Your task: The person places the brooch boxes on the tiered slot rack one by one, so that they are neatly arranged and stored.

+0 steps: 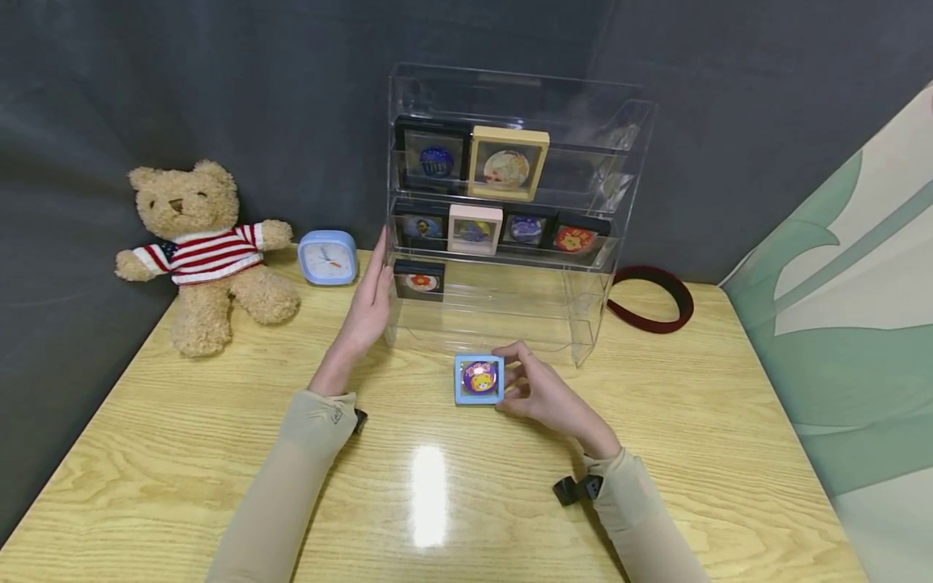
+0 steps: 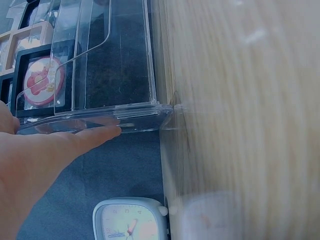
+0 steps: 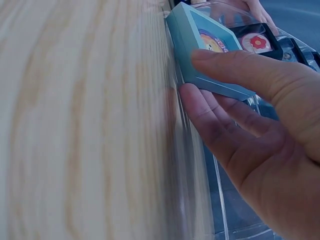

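Note:
My right hand (image 1: 547,397) pinches a small light-blue square frame (image 1: 457,380) by its right side, in front of the clear acrylic display rack (image 1: 503,316). A purple round badge with a yellow bear (image 1: 481,378) shows inside that frame. The right wrist view has the thumb (image 3: 235,65) on the frame's front edge and fingers behind. Against the rack's left side rests my left hand (image 1: 368,308), its fingers straight. On the rack's lowest filled tier, a black frame with a red flower badge (image 1: 420,281) stands at the left end.
Upper tiers hold several framed badges, among them a cream frame (image 1: 544,162) and a pink frame (image 1: 474,243). Left of the rack stand a blue alarm clock (image 1: 328,259) and a teddy bear (image 1: 211,255). A dark red band (image 1: 656,324) lies to its right.

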The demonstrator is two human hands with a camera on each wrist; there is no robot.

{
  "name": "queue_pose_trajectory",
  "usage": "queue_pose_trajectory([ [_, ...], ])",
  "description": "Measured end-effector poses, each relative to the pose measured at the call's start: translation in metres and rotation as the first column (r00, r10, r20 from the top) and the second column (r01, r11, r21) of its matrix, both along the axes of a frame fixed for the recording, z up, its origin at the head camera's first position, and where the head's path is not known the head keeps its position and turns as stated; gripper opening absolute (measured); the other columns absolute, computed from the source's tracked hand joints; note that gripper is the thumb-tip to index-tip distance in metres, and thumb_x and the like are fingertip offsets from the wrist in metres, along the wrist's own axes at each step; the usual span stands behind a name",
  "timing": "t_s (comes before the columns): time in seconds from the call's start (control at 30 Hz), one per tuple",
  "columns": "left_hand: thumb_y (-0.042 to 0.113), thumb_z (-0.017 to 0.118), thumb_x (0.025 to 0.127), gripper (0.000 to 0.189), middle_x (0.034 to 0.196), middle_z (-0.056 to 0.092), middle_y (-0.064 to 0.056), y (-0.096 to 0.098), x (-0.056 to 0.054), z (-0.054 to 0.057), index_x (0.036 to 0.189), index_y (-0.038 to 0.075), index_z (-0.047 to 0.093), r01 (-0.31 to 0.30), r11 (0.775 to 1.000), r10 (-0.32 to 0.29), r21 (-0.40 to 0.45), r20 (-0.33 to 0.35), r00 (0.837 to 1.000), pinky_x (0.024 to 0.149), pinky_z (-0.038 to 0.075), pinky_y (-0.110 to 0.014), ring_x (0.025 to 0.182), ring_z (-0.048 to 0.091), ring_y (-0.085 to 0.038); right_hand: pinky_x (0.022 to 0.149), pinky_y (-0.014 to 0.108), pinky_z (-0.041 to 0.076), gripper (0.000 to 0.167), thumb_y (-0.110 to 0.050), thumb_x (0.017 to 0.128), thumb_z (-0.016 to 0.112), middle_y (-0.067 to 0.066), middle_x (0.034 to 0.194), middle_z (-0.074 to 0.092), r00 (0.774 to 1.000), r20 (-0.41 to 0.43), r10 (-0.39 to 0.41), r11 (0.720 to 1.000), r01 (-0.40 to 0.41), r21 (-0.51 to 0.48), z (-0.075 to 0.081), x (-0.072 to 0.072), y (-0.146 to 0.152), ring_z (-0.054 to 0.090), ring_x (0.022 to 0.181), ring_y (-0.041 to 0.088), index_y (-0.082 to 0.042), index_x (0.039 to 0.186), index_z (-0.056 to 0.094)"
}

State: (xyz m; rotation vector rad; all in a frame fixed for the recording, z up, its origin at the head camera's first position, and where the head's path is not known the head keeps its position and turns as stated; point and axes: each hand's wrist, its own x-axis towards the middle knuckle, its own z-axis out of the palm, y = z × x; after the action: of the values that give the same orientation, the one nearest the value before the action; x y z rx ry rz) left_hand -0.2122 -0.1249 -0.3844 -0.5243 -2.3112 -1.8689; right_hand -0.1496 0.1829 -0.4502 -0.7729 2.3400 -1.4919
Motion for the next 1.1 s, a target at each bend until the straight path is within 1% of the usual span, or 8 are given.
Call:
queue_pose_trajectory([
  [0.07,0.006,0.025,0.118,0.058,0.178,0.002,-0.016,0.000,-0.001,0.000,0.171,0.000,0.003,0.001,1.000,-0.001,-0.002,-0.003,1.000,0.131,0.011,-0.035,0.164,0.004,-0.026,0.088,0.034,0.064,0.071,0.020,0.084,0.080,0.025,0.129,0.059,1.000,0.007,0.002,1.000,-0.002,-0.015,0.000,0.000,0.000,0.070,0.108,0.038,0.001,0.143,0.045],
  [0.1,0.006,0.025,0.118,0.058,0.178,0.002,-0.016,0.000,-0.003,-0.003,0.171,0.000,0.003,-0.002,1.000,0.002,-0.004,-0.005,1.000,0.131,0.011,-0.035,0.164,0.004,-0.026,0.088,0.034,0.064,0.071,0.020,0.084,0.080,0.026,0.130,0.059,1.000,0.012,0.004,1.000,-0.004,-0.022,0.000,0.000,0.000,0.070,0.109,0.039,0.001,0.143,0.045],
  [0.3,0.009,0.023,0.118,0.058,0.179,0.002,-0.010,-0.004,-0.022,-0.031,0.172,0.006,0.003,-0.023,1.000,0.023,-0.001,-0.031,0.999,0.131,0.010,-0.035,0.164,0.004,-0.024,0.089,0.036,0.064,0.070,0.020,0.083,0.080,0.024,0.132,0.058,1.000,0.017,0.010,0.999,-0.010,-0.046,-0.001,0.000,0.001,0.069,0.109,0.038,0.000,0.141,0.046],
  [0.4,0.011,0.025,0.119,0.058,0.179,0.003,-0.007,-0.005,-0.025,-0.036,0.173,0.009,0.004,-0.030,1.000,0.029,-0.005,-0.053,0.998,0.131,0.010,-0.034,0.163,0.005,-0.022,0.088,0.036,0.064,0.070,0.020,0.083,0.080,0.023,0.131,0.060,1.000,0.007,0.006,0.999,-0.006,-0.042,-0.001,0.000,0.001,0.069,0.107,0.035,-0.002,0.141,0.047],
  [0.6,0.014,0.026,0.119,0.058,0.179,0.005,-0.004,-0.005,-0.025,-0.038,0.174,0.012,0.006,-0.027,1.000,0.026,-0.006,-0.080,0.996,0.131,0.012,-0.032,0.163,0.007,-0.019,0.087,0.037,0.064,0.064,0.019,0.085,0.079,0.019,0.128,0.064,1.000,0.002,-0.005,0.999,0.005,-0.038,0.000,0.001,0.002,0.068,0.104,0.032,-0.005,0.137,0.051],
  [0.83,0.015,0.026,0.119,0.058,0.180,0.004,-0.004,-0.005,-0.024,-0.037,0.174,0.012,0.006,-0.032,0.999,0.031,-0.015,-0.067,0.997,0.131,0.012,-0.032,0.163,0.006,-0.017,0.085,0.036,0.063,0.050,0.012,0.093,0.076,0.016,0.124,0.066,1.000,-0.007,-0.019,0.998,0.018,-0.057,0.000,0.001,0.002,0.067,0.104,0.031,-0.006,0.134,0.054],
  [1.0,0.017,0.026,0.119,0.058,0.180,0.004,-0.002,-0.005,-0.023,-0.037,0.174,0.014,0.006,-0.034,0.999,0.033,-0.021,-0.058,0.998,0.131,0.012,-0.033,0.163,0.006,-0.016,0.085,0.036,0.063,0.043,0.010,0.096,0.073,0.017,0.120,0.068,0.998,-0.055,-0.038,0.996,0.034,-0.080,0.000,0.000,0.002,0.068,0.106,0.032,-0.004,0.132,0.056],
  [1.1,0.018,0.026,0.119,0.058,0.179,0.005,-0.001,-0.005,-0.023,-0.037,0.174,0.015,0.006,-0.037,0.999,0.036,-0.023,-0.056,0.998,0.131,0.012,-0.033,0.163,0.007,-0.016,0.085,0.036,0.063,0.038,0.010,0.098,0.070,0.020,0.120,0.066,0.995,-0.065,-0.071,0.992,0.064,-0.109,0.001,0.000,0.001,0.068,0.107,0.035,0.000,0.131,0.056],
])
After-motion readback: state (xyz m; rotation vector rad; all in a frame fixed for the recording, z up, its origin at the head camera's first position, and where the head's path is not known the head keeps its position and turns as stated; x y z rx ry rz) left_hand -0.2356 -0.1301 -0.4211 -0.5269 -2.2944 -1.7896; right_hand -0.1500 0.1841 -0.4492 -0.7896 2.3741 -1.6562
